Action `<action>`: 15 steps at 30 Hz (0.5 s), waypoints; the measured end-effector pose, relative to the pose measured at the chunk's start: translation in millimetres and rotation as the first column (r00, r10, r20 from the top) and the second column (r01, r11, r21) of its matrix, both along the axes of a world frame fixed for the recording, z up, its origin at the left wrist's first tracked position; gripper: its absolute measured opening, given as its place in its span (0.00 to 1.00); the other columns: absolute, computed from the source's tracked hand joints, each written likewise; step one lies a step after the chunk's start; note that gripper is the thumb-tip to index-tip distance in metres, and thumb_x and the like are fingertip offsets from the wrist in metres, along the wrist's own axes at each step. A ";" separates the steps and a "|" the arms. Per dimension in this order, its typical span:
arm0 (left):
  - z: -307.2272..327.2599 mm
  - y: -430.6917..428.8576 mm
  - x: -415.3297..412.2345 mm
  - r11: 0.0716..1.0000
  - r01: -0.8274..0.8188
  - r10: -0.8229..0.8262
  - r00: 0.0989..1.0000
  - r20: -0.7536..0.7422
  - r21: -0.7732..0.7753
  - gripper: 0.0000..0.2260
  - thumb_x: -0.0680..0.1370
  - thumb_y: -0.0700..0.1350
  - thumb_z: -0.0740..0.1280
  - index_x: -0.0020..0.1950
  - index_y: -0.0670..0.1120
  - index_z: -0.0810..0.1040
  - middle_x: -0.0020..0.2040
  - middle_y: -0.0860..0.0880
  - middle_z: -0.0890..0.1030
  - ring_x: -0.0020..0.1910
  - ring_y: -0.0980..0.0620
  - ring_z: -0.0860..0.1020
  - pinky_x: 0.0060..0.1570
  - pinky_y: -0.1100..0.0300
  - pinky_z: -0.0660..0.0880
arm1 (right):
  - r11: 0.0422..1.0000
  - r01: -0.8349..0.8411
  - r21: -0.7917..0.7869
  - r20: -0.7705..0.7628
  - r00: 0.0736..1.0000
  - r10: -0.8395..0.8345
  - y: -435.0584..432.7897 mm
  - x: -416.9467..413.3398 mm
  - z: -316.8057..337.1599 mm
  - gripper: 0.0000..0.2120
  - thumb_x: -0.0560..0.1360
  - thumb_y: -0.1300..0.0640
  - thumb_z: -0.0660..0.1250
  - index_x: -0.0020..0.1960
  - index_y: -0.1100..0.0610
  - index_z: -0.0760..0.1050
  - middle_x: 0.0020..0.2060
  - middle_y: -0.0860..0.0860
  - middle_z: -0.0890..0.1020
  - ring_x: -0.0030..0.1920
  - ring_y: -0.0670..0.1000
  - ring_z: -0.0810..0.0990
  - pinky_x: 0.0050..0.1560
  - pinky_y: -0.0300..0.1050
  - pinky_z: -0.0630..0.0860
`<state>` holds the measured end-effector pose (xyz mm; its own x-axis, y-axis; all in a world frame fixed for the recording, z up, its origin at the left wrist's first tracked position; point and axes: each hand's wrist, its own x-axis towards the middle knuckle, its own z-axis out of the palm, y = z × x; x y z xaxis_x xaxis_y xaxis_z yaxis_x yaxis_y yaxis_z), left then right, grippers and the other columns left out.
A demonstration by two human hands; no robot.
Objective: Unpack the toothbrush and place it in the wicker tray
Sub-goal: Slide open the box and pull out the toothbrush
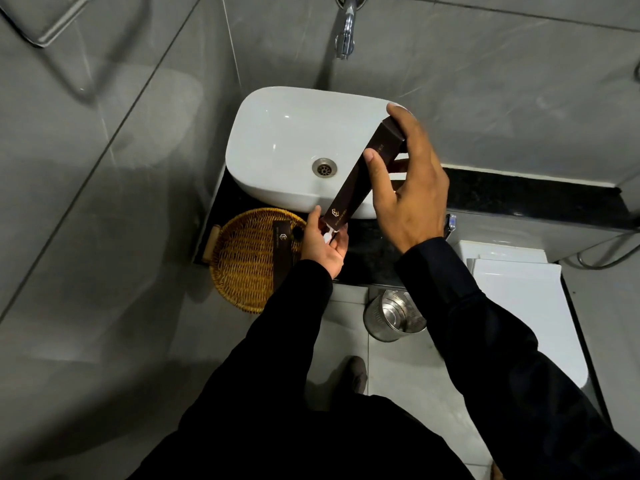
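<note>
Over the white sink [277, 140], a long dark box [360, 181] is held on a slant by the right hand [408, 188], its upper end near the far rim and its lower end pointing down toward the counter [363, 251]. The right fingers are wrapped around the upper half of the box, with the thumb [375, 174] laid across its front face. A gold logo and lettering are printed near the lower end.

At that lower end, a small white piece [328, 234] is seen sticking out of the box; it is probably the toothbrush, though too little shows to be sure. The left hand [323, 242] is placed just under the opening, palm up, its fingers pinched narrowly on the white piece.

Just left of the left hand, a round wicker tray [242, 265] is set on the dark counter, partly past its front edge. A second dark box [282, 251] with the same logo is lying inside it, beside a small dark round thing that cannot be made out.

A chrome tap [346, 26] is mounted on the grey tiled wall above the sink. On the floor below the counter a steel bin [393, 315] is standing, and a white toilet [519, 299] is seen to the right. Both arms are covered by black sleeves.
</note>
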<state>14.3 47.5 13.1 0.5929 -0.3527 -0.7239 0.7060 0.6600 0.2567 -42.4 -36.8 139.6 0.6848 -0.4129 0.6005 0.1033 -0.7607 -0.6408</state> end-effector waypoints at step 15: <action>0.8 -7.7 1.6 0.997 0.060 -0.059 0.998 -0.029 0.044 0.15 0.77 0.56 0.68 0.43 0.44 0.77 0.28 0.50 0.79 0.21 0.58 0.75 0.20 0.71 0.69 | 1.000 0.016 -0.004 0.040 0.999 -0.015 4.1 5.0 17.6 0.23 0.79 0.48 0.72 0.72 0.52 0.72 0.61 0.43 0.81 0.47 0.40 0.83 0.38 0.23 0.74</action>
